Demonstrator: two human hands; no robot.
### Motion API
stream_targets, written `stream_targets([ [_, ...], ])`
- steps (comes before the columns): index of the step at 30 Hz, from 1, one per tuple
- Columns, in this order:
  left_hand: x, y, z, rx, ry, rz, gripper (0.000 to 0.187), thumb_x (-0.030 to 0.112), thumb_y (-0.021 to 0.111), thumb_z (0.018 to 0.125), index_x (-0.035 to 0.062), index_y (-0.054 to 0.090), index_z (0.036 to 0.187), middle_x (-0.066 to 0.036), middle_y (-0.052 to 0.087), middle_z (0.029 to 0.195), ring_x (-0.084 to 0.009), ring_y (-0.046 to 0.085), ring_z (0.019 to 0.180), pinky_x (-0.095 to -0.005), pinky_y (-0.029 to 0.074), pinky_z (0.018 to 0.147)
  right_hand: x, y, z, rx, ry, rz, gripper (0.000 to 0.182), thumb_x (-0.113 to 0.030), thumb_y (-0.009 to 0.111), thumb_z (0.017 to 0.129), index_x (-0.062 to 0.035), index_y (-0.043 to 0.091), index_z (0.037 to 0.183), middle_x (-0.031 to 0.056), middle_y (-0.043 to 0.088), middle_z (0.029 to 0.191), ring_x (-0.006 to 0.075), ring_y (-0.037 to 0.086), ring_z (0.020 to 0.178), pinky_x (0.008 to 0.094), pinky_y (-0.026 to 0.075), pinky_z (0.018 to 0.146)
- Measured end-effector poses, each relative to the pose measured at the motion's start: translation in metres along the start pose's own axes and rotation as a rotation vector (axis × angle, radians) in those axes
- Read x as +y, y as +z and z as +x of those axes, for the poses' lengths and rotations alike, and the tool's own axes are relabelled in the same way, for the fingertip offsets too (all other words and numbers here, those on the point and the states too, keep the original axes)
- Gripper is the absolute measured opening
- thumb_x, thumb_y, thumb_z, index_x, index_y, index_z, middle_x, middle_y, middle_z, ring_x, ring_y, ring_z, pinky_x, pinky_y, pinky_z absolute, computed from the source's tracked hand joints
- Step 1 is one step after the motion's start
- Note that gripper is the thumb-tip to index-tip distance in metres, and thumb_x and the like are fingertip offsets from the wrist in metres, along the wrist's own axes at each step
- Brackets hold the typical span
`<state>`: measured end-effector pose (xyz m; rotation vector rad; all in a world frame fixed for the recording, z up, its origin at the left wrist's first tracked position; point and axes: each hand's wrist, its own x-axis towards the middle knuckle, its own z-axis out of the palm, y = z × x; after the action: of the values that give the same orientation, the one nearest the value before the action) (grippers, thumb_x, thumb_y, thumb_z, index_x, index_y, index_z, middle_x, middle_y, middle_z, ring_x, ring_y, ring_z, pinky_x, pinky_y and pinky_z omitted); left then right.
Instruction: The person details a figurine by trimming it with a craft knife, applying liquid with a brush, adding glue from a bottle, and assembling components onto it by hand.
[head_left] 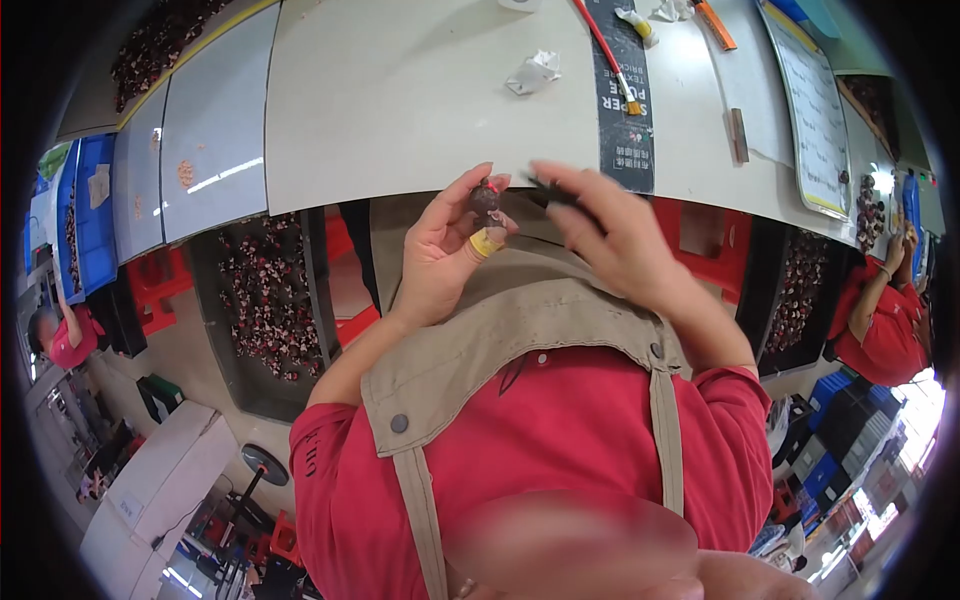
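My left hand [440, 245] pinches a small dark brown figurine [485, 203] with a bright red-pink patch near its top, between thumb and fingers. A yellow wrap circles the thumb. To its right, my right hand [615, 230] is closed around a slim dark tool [553, 192], blurred by motion, so its kind cannot be made out. The tool's tip points toward the figurine but stands apart from it. Both hands are above my lap and apron, at the near edge of the white table [400, 120].
A crumpled white wrapper [535, 72], a red-handled brush [610, 55], a tube [638, 27] and an orange cutter [715, 25] lie on the table. Trays of small dark-and-pink pieces stand left [268, 300] and right [795, 290]. A co-worker in red [885, 320] is at right.
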<state>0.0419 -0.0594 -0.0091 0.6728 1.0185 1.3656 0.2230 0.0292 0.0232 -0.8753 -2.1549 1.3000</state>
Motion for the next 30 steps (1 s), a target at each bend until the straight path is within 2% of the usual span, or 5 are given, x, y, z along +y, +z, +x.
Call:
stream_targets([
  [3, -0.007, -0.005, -0.003, -0.058, -0.012, -0.028, 0.056, -0.001, 0.061, 0.084, 0.0036, 0.038, 0.134, -0.009, 0.051, 0.123, -0.0137, 0.056, 0.095, -0.0271, 0.046, 0.085, -0.003, 0.015, -0.009, -0.054, -0.048, -0.09, 0.047, -0.004, 0.056, 0.083, -0.01, 0.045, 0.129, 0.0109, 0.055, 0.086, 0.0273, 0.056, 0.063, 0.0345, 0.048, 0.056],
  [6, -0.006, -0.004, -0.005, -0.068, 0.002, -0.023, 0.056, -0.001, 0.062, 0.083, 0.0022, 0.038, 0.133, -0.009, 0.052, 0.122, -0.0133, 0.056, 0.096, -0.0271, 0.046, 0.086, -0.004, 0.022, -0.013, -0.04, -0.032, -0.124, 0.052, -0.001, 0.055, 0.079, -0.0109, 0.045, 0.129, 0.0101, 0.051, 0.083, 0.029, 0.055, 0.063, 0.0372, 0.047, 0.053],
  [12, -0.01, -0.006, -0.006, -0.079, 0.031, -0.005, 0.057, 0.001, 0.065, 0.081, 0.0021, 0.039, 0.132, -0.008, 0.053, 0.12, -0.0133, 0.056, 0.096, -0.0277, 0.045, 0.088, 0.0, 0.027, -0.017, -0.055, -0.052, -0.209, 0.059, 0.003, 0.054, 0.074, -0.0099, 0.044, 0.13, 0.0094, 0.051, 0.083, 0.0296, 0.055, 0.061, 0.0373, 0.046, 0.05],
  [21, -0.015, -0.007, -0.008, -0.078, 0.022, -0.017, 0.056, -0.001, 0.064, 0.081, 0.0011, 0.04, 0.132, -0.007, 0.055, 0.115, -0.0127, 0.056, 0.096, -0.0279, 0.045, 0.089, 0.002, 0.028, -0.02, -0.07, -0.056, -0.215, 0.06, 0.003, 0.054, 0.073, -0.0086, 0.044, 0.131, 0.0095, 0.051, 0.083, 0.029, 0.054, 0.061, 0.0366, 0.046, 0.05],
  [30, -0.015, -0.006, -0.008, -0.078, 0.033, -0.012, 0.056, 0.0, 0.063, 0.082, 0.0009, 0.04, 0.132, -0.011, 0.053, 0.122, -0.0137, 0.056, 0.097, -0.0272, 0.046, 0.086, 0.0, 0.027, -0.02, -0.088, -0.031, -0.147, 0.06, 0.004, 0.054, 0.074, -0.0087, 0.043, 0.132, 0.0103, 0.052, 0.084, 0.0296, 0.054, 0.062, 0.036, 0.046, 0.051],
])
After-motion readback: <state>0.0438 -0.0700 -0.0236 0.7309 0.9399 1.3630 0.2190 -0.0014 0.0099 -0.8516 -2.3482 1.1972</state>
